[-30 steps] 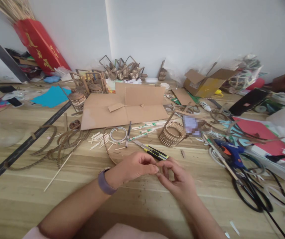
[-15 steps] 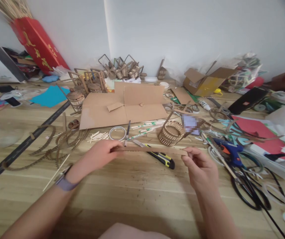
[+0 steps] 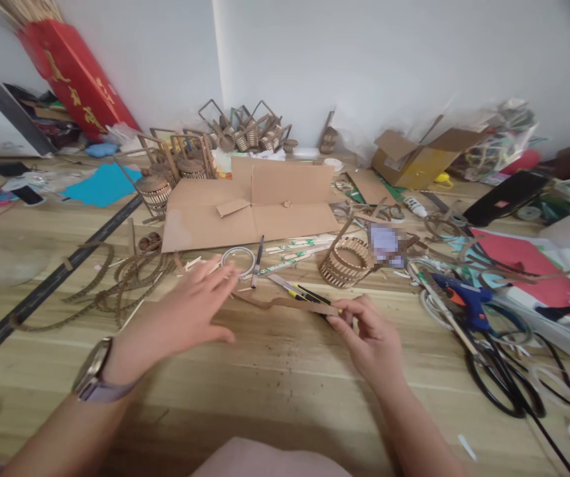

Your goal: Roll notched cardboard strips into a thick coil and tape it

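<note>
My right hand pinches one end of a brown cardboard strip, which lies stretched leftward just above the wooden floor. My left hand is flat with fingers spread and holds nothing; it hovers over small wooden sticks, with its fingertips near a roll of white tape. A yellow and black utility knife lies just behind the strip. A black pen lies beside the tape roll.
A flattened cardboard sheet lies behind the hands. A small slatted cardboard basket stands at the right. A blue glue gun and black cables lie at the far right. Curled cardboard strips lie at the left.
My left hand let go of the strip's left end and opened, moving toward the sticks and tape. My right hand still holds the strip, whose free end has dropped.
</note>
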A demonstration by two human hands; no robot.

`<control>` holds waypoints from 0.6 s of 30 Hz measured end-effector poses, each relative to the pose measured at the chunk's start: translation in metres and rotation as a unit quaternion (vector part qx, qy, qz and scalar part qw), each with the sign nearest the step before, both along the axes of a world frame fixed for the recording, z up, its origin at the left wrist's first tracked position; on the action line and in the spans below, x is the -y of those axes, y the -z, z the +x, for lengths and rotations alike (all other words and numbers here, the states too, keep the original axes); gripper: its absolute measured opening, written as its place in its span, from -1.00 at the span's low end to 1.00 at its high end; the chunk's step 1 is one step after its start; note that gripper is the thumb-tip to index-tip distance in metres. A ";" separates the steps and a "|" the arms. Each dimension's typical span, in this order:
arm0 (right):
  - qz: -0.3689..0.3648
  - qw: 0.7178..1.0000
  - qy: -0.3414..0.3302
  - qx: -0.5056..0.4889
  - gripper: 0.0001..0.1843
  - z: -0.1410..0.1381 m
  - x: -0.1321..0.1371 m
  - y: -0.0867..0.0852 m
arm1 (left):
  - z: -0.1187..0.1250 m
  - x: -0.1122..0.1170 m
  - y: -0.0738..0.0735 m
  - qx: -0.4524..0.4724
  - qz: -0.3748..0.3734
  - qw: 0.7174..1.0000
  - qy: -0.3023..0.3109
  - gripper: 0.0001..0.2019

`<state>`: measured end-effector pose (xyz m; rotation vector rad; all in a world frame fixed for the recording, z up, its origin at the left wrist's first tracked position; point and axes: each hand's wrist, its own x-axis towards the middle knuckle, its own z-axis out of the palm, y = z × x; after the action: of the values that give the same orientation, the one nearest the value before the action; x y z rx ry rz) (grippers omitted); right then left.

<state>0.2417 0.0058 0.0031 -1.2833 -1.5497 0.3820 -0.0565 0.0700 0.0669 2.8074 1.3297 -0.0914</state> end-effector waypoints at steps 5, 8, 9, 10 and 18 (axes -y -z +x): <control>0.000 0.998 -0.024 0.063 -0.89 -0.005 0.003 -0.005 | 0.081 0.023 -0.012 0.230 -0.062 0.964 0.118 -0.55; -0.003 0.996 -0.034 0.083 -0.93 -0.006 0.005 -0.008 | 0.109 0.020 -0.002 0.297 -0.159 0.938 0.076 -0.72; -0.005 0.995 -0.036 0.089 -0.94 -0.006 0.006 -0.009 | 0.113 0.017 0.002 0.322 -0.201 0.923 0.071 -0.77; -0.006 0.995 -0.039 0.094 -0.94 -0.006 0.006 -0.010 | 0.115 0.013 0.006 0.344 -0.245 0.904 0.068 -0.80; -0.032 0.997 -0.068 0.037 -0.96 -0.012 0.011 -0.006 | 0.105 -0.006 0.020 0.395 -0.419 0.813 0.086 -0.78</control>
<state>0.2295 -0.0054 0.0088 -1.2571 -1.7045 0.4783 0.0481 0.0759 0.0468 1.8300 0.5927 0.3594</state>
